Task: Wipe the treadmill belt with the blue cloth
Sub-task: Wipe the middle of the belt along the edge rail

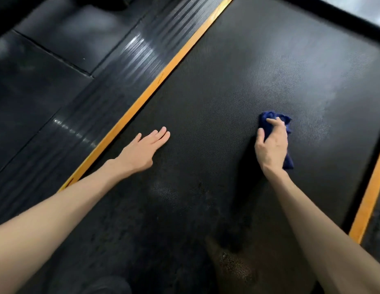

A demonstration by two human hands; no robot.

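One treadmill belt (227, 81), one blue cloth (268, 118) and two bare hands show: a left hand (142, 149) and a right hand (271, 145). Two orange strips (163, 77) (369, 196) border the belt.

Treadmill belt (238, 81): black w/ fine honeycomb dot pattern, some paler grey patches. Blue cloth (267, 119) on belt: deep blue. Edge strips (163, 81) both sides of belt: orange. Side rail (121, 71) left of belt: black, ribbed.

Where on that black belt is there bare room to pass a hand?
The treadmill belt is bare between the left hand, flat near the left orange strip, and the right hand gripping the blue cloth. Also bare: beyond both hands, and from the cloth to the right orange strip. It is crowded only around the two hands.
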